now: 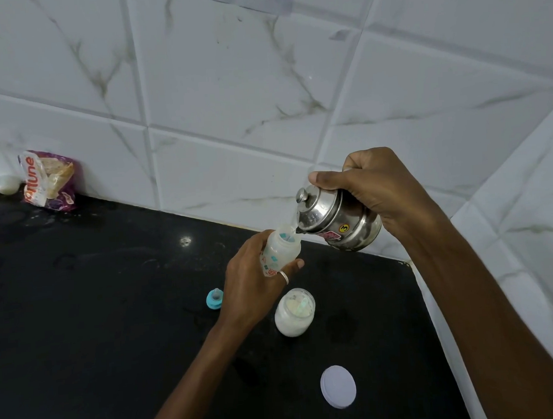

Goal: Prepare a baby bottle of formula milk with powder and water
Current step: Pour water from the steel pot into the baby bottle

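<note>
My left hand grips a small clear baby bottle with printed marks, held open-mouthed just above the black counter. My right hand holds a lidded steel pot tilted left, its spout at the bottle's mouth, and water runs into the bottle. A glass jar of white powder stands open below the bottle. Its white lid lies flat nearer to me. The blue teat cap rests on the counter, partly behind my left hand.
White marble-look tiles form the back wall and the right side wall, which closes the counter's right edge. A purple and orange food packet leans on the wall at far left, beside a white round object.
</note>
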